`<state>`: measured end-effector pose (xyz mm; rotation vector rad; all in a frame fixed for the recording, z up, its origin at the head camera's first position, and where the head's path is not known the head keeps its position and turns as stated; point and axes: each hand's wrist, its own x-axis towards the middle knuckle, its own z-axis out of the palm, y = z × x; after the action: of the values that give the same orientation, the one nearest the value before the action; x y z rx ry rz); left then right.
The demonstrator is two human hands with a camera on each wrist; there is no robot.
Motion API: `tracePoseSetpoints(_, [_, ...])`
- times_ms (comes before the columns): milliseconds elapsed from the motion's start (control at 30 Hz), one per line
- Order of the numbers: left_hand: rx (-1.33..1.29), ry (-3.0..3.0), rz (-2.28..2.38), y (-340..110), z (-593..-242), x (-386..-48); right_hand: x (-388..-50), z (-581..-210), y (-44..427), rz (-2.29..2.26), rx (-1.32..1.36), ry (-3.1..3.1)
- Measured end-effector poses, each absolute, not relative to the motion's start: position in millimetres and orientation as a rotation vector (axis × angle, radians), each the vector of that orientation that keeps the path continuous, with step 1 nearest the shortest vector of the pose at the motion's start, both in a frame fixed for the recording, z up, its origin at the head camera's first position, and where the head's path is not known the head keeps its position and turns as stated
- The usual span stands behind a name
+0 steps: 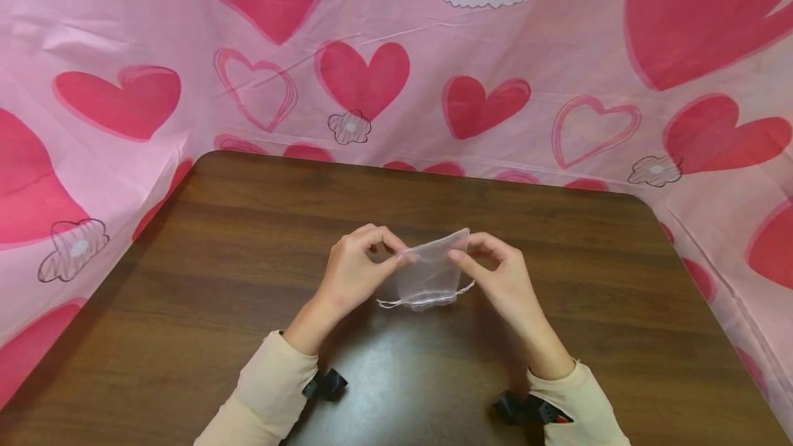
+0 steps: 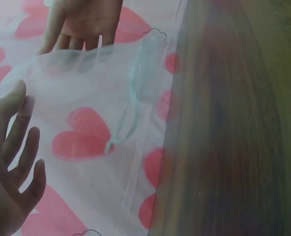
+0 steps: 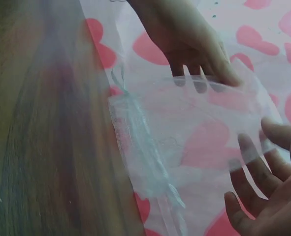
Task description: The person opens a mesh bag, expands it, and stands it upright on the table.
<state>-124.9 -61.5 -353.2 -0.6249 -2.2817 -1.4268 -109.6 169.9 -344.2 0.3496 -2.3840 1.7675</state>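
Left grip (image 1: 356, 263) and right grip (image 1: 504, 270) both pinch the sheer drawstring pouch (image 1: 429, 275), apparently holding it spread; the next move likely needs even tension.

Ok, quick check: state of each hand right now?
Left hand: holding, pinching one edge of the sheer drawstring pouch.
Right hand: holding, pinching the opposite edge of the same pouch.

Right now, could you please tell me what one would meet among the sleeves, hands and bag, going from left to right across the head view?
Left sleeve → left hand → sheer drawstring bag → right hand → right sleeve.
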Motion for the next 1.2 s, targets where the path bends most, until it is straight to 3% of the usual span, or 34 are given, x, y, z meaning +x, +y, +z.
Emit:
tracePoseSetpoints(300, [-0.646, -2.463, -1.646, -63.4, -346.3, -120.7, -111.0, -345.7, 165.1, 1.744, 0.314, -2.382])
tracePoseSetpoints(833, [-0.754, -2.813, -1.468, -65.7, -341.0, -113.5, -107.7, -353.5, 155.8, 1.45, 0.716, -2.438])
tracePoseSetpoints(1200, [-0.46, -2.645, -1.528, -62.4, -342.5, -118.7, -107.2, -345.1, 157.4, 1.369, 0.586, -2.256])
